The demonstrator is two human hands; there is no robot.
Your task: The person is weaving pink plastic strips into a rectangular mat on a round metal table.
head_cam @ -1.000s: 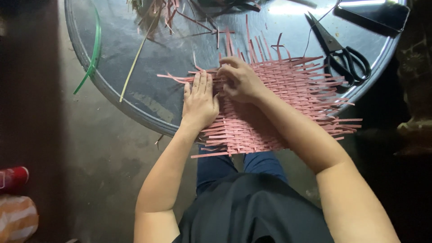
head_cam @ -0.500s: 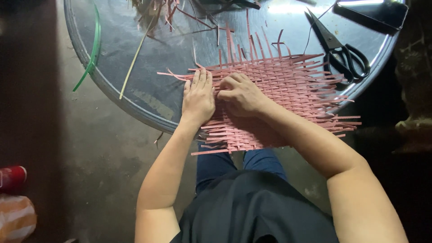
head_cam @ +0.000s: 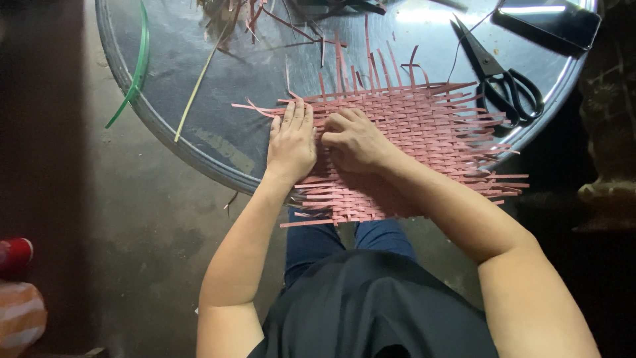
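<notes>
fingers of the left hand (head_cam: 291, 142) lie straight and pressed side by side, flat on the left edge of the pink woven mat (head_cam: 424, 132), with the tips pointing away from the body. fingers of the right hand (head_cam: 354, 140) are curled in, knuckles up, bearing down on the weave just beside the left hand's thumb; whether they pinch a strip underneath cannot be told. the two hands sit close together, nearly touching.

the mat lies on the near part of a round glass table (head_cam: 199, 73), its near edge hanging past the rim over the person's lap. loose strip ends stick out from the weave beyond the fingertips, to the left of the left hand and far out to the right of the right hand.

well to the right of the right hand, just off the mat's far corner, black scissors (head_cam: 507, 83) lie closed on the glass. a dark flat phone (head_cam: 546, 20) rests beyond them at the table's far edge. well to the left of the left fingers, a green strip (head_cam: 136, 69) curves along the rim and a thin pale stick (head_cam: 199, 83) lies slanted on the glass. beyond the fingertips, a tangle of loose pink strips (head_cam: 265, 13) lies at the far side.
</notes>
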